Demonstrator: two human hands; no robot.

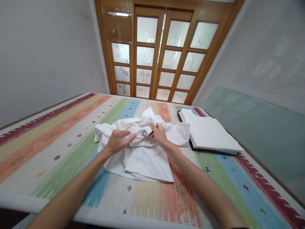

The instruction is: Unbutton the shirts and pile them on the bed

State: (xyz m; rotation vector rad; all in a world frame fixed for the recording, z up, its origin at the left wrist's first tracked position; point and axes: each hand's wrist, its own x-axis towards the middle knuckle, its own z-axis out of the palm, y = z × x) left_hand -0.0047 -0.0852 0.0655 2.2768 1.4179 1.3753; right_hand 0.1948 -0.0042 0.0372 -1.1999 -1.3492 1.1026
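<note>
A crumpled white cloth (145,156) lies in the middle of a striped, many-coloured table cover (59,152). My left hand (118,140) rests on the cloth's left side with its fingers curled round a bunched fold. Just right of it, my right hand (159,133) pinches the bunched fabric near the cloth's centre. The lower part of the cloth lies flat towards me, while the upper part is heaped in folds.
A neat stack of folded white cloth (209,132) sits on a dark tray or board (192,145) at the right. Beyond the table stands a wooden door with frosted glass panes (162,54). A glass surface (257,127) lies to the right.
</note>
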